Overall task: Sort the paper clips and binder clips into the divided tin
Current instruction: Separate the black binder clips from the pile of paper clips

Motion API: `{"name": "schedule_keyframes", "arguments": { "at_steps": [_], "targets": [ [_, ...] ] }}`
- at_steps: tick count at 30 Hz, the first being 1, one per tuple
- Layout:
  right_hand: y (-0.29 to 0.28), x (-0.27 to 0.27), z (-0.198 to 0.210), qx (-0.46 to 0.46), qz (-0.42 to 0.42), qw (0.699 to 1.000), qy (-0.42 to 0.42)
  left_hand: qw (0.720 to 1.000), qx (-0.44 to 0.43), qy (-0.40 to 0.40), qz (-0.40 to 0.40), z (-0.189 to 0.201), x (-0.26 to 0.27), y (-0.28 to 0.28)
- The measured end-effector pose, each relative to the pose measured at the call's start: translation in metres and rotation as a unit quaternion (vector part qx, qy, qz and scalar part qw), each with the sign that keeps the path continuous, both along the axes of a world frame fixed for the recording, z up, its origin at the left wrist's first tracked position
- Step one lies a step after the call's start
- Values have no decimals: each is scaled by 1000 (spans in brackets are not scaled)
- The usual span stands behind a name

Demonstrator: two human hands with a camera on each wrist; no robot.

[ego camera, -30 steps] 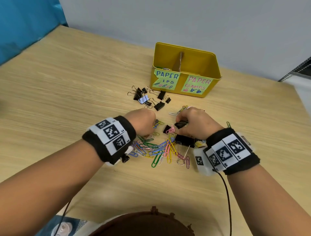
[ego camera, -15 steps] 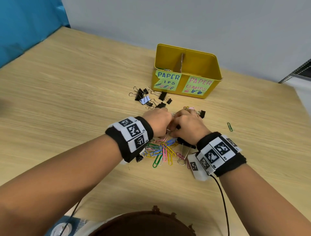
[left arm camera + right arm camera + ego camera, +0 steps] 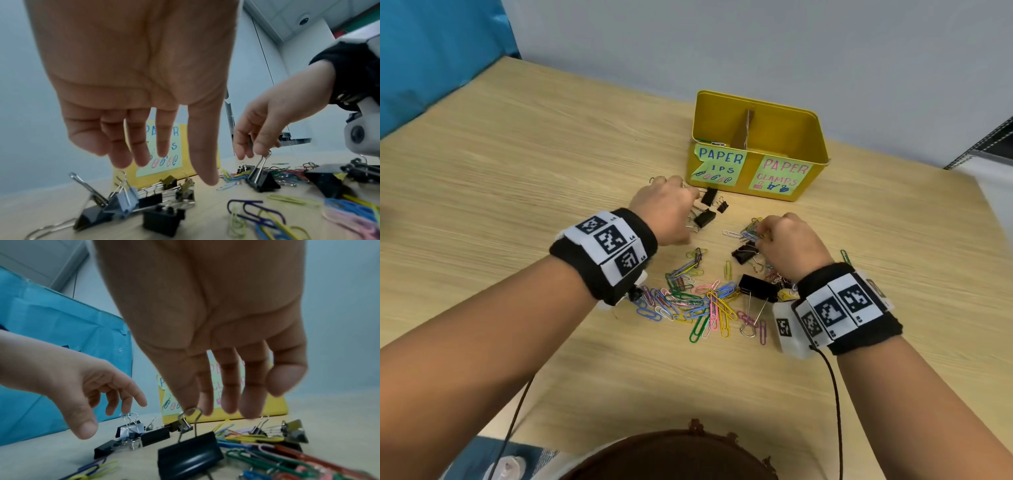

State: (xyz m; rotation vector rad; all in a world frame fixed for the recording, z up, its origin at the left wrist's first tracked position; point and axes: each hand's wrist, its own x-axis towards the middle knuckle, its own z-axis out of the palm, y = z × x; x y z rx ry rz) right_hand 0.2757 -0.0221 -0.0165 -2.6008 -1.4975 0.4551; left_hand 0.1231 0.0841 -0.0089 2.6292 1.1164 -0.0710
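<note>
A yellow divided tin (image 3: pixel 784 126) stands at the back, labelled for paper clips on the left and paper clamps on the right. My left hand (image 3: pixel 688 202) hovers open, fingers hanging down (image 3: pixel 164 162), over a cluster of black binder clips (image 3: pixel 705 217) in front of the tin. My right hand (image 3: pixel 763 236) pinches the wire handle of a black binder clip (image 3: pixel 189 454), which still rests on the table (image 3: pixel 261 178). Coloured paper clips (image 3: pixel 702 301) lie in a loose pile between my wrists.
A larger black binder clip (image 3: pixel 756 287) lies by my right wrist, and a lone green paper clip (image 3: pixel 844 256) sits to the right of it. A blue sheet (image 3: pixel 431 51) hangs at the left. Cables trail from both wrist cameras toward me.
My hands were together over the middle of the pile. The left has moved away to the far-left binder clips and opened; the right has shifted right and now pinches a clip's handle.
</note>
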Motion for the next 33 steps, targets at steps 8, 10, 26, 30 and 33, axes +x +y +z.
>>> {"name": "schedule_keyframes", "arguments": {
  "at_steps": [8,10,26,30,33],
  "targets": [
    [14,-11,0,-10,13,994,112,975,-154,68,-145,-12,6,-25],
    [19,-11,-1,23,-14,983,180,965,-159,105,-179,-14,4,-31],
    [13,-5,15,-175,150,972,46,938,-197,140,-247,-8,14,-42],
    [19,-1,23,-102,136,985,18,975,-75,79,-196,-9,13,-36],
    [28,-7,15,-142,194,970,11,970,-4,158,-187,-14,10,-32]
  ]
}}
